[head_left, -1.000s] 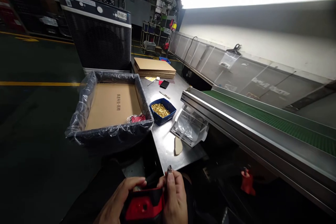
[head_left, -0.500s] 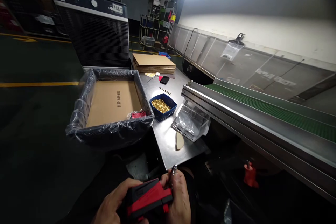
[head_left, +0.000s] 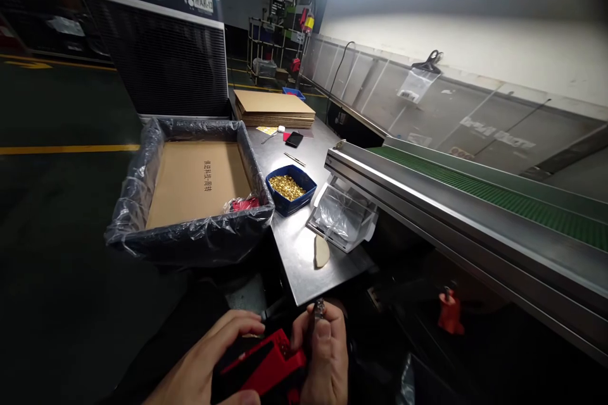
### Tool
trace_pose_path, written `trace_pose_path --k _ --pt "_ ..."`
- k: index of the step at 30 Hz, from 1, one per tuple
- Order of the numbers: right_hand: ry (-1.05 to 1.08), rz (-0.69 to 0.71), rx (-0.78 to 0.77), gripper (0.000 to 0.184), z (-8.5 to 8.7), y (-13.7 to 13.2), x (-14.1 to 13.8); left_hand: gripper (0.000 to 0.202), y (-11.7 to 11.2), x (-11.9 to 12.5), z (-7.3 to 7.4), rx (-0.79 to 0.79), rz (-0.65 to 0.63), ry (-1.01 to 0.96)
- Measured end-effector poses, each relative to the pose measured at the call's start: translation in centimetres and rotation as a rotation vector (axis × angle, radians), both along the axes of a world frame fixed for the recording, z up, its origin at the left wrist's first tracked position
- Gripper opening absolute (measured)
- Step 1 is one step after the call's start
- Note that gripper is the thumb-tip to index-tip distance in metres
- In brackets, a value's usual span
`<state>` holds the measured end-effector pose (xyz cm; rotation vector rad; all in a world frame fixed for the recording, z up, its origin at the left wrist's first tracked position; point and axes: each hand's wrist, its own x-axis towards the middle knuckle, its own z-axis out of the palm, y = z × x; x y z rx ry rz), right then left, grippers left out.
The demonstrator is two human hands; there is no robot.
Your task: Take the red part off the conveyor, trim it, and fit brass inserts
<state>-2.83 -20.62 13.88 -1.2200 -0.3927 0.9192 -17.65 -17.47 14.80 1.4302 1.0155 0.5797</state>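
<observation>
A red and black plastic casing (head_left: 273,367) lies between my hands at the bottom of the view. My left hand (head_left: 209,354) cups its left side, thumb low in front and upper fingers raised off it; the grip underneath is hidden. Small gold-coloured bits show in a gap at the casing's upper right. My right hand (head_left: 325,354) is closed, with a shiny metal piece (head_left: 319,309) sticking up between thumb and fingers. Its kind is unclear. The right fingers also meet the casing's right end.
A blue bin (head_left: 291,202) of small brass parts stands on the metal table (head_left: 304,285), beside a clear-lidded holder (head_left: 339,218) and a beige half-round pad (head_left: 322,252). Left is a plastic-lined crate (head_left: 190,240); right, a green conveyor (head_left: 456,193). Cardboard sheets (head_left: 275,107) are stacked behind.
My left fingers have lifted from the casing's top. The casing has turned, showing more of its red side and the gap with gold-coloured bits. The camera view has shifted slightly.
</observation>
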Motion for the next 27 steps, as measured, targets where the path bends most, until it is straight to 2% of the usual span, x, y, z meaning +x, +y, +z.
trace_pose_path --k 4,6,8,10,12,16,19,21,23,27 --pt "0.041 0.132 0.059 0.037 0.3 -0.6 -0.7 0.077 1.3 0.9 0.6 -0.185 -0.116 -0.115" --pt "-0.003 0.147 0.083 0.034 0.0 -0.3 0.2 0.077 1.5 1.3 0.3 -0.130 -0.181 -0.151" --pt "-0.188 0.119 0.061 0.030 -1.1 0.7 2.1 0.077 1.5 1.3 -0.3 0.028 -0.210 -0.130" --pt "-0.526 0.072 -0.020 0.029 -3.2 2.3 4.5 0.084 1.3 1.1 -0.8 0.179 -0.205 -0.103" --pt "-0.839 0.058 -0.106 0.029 -6.1 4.1 6.7 0.089 1.2 0.9 -1.0 0.273 -0.190 -0.101" --pt "-1.083 0.136 -0.149 0.023 -11.9 6.7 8.7 0.090 0.9 0.6 -0.7 0.347 -0.217 -0.084" --pt "-1.209 0.165 -0.176 0.019 -14.3 7.4 8.8 0.086 0.8 0.6 -0.4 0.332 -0.163 -0.059" --pt "-1.266 0.164 -0.175 0.020 -15.0 7.5 8.7 0.082 0.7 0.4 -0.5 0.272 -0.114 -0.049" --pt "-1.305 0.151 -0.170 0.024 -15.4 7.6 8.6 0.080 0.8 0.1 -0.9 0.117 -0.118 -0.120" --pt "-1.343 0.118 -0.196 0.027 -16.4 7.7 8.5 0.086 1.4 -0.7 -1.4 -0.433 -0.189 -0.654"
